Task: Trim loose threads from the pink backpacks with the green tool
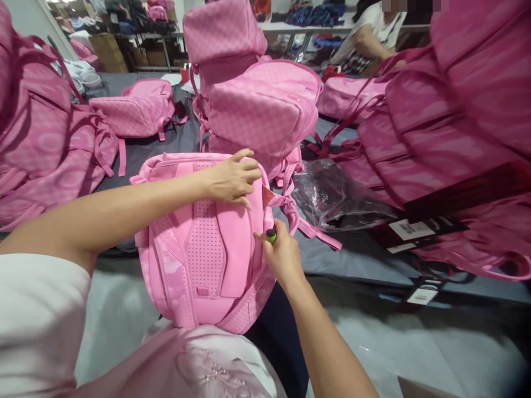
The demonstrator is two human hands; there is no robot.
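Observation:
A pink backpack [238,243] leans against my lap and the table edge, its padded, perforated back panel and shoulder straps facing me. My left hand [234,179] lies palm down across its upper right part, fingers spread and slightly bent. Lower on the right side, my right hand [284,251] is closed around a small green-and-black tool [271,235]; only one end of it shows, so its kind is unclear. Just above that hand, a small orange-pink flap [269,194] sticks out at the bag's side edge.
More pink backpacks stand on the dark-covered table [327,257], including a checked one [257,113] behind mine. Stacked bags [468,110] rise at right, others [37,121] at left. Clear plastic wrapping [332,193] and tags [410,229] lie right. A person [369,38] sits beyond.

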